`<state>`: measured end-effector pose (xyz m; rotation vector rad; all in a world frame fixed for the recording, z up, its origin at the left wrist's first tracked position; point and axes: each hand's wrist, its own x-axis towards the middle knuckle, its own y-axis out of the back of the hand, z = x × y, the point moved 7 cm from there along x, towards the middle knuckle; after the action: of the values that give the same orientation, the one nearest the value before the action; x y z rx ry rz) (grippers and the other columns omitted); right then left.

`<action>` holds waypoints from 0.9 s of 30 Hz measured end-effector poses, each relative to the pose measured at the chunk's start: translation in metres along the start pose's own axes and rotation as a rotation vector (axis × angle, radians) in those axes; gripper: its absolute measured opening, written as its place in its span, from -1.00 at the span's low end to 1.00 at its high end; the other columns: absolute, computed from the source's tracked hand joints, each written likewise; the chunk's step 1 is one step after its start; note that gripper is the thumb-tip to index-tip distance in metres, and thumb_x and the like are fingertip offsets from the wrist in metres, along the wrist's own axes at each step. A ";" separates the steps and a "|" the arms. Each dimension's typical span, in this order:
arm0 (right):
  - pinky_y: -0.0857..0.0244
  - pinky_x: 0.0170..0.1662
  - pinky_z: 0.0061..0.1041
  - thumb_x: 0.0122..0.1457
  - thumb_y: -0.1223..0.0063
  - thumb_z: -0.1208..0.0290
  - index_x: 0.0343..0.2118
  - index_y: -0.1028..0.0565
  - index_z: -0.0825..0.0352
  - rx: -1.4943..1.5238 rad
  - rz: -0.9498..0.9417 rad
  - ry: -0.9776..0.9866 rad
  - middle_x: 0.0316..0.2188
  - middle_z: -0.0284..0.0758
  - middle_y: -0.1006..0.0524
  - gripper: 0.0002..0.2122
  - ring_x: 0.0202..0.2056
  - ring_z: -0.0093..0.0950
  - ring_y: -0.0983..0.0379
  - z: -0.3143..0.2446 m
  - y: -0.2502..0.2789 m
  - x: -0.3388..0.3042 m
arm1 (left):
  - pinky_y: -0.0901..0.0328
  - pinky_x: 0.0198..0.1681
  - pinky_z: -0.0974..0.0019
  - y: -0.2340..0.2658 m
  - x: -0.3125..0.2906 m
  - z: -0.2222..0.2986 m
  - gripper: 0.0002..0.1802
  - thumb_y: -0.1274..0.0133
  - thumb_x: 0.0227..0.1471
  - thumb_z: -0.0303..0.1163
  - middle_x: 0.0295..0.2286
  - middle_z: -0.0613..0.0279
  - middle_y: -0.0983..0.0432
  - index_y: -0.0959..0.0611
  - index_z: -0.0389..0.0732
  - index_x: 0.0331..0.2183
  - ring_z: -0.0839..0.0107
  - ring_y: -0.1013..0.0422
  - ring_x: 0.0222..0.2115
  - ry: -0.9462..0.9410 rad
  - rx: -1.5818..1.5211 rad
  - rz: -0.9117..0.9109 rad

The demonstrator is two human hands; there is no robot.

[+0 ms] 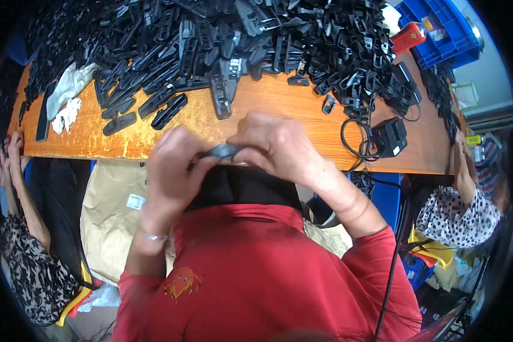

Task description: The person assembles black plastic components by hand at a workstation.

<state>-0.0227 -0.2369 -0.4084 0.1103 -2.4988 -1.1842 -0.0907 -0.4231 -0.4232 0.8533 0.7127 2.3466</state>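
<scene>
Between my two hands, just over the table's near edge, is a small dark plastic part [223, 151], blurred by motion. My left hand [175, 157] pinches its left end, fingers closed. The right end is pinched by my right hand [273, 142], whose fingers are curled over it. Its exact shape is partly hidden behind the fingers. Beyond the hands, several long black plastic pieces [170, 111] lie loose on the wooden table [268, 105]. Another long black piece [221, 97] points toward me from the heap's edge.
A large heap of black plastic parts [199, 40] covers the far side. At right are a black box-shaped device [392, 138] with a cable, a red object [408, 39] and a blue crate [444, 34]. White gloves [68, 94] lie at left. Co-workers' arms [31, 194] reach in at both sides.
</scene>
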 end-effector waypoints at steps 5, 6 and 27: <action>-0.55 -0.15 -0.26 0.16 -0.44 0.47 -0.19 -0.75 0.28 -0.187 0.321 -0.100 -0.28 -0.24 -0.65 -0.84 -0.24 -0.20 -0.66 0.031 0.072 -0.051 | -0.42 0.03 0.01 0.114 -0.054 -0.024 -0.73 -0.35 -0.03 -0.61 -0.23 -0.05 -0.65 -0.79 -0.35 -0.20 -0.09 -0.56 -0.12 0.240 0.345 -0.183; -0.55 -0.14 -0.27 0.18 -0.40 0.54 -0.17 -0.75 0.29 -0.268 0.356 -0.235 -0.28 -0.22 -0.65 -0.85 -0.22 -0.21 -0.67 0.042 0.089 -0.064 | -0.42 0.07 0.05 0.134 -0.062 -0.030 -0.74 -0.31 0.04 -0.62 -0.21 -0.06 -0.66 -0.79 -0.37 -0.16 -0.04 -0.57 -0.11 0.254 0.377 -0.153; -0.49 -0.32 -0.39 0.23 -0.30 0.58 0.02 -0.67 0.31 -0.169 0.334 -0.269 -0.32 -0.24 -0.51 -0.71 -0.42 -0.41 -0.58 0.030 0.077 -0.041 | -0.45 -0.06 0.05 -0.008 0.068 0.015 -0.83 -0.35 0.07 -0.52 -0.18 0.15 -0.60 -0.68 -0.24 -0.28 0.04 -0.53 -0.12 -0.360 0.313 -0.027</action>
<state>0.0116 -0.1559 -0.3792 -0.5213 -2.4902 -1.3263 -0.1226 -0.3697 -0.3897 1.3491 0.9376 2.0060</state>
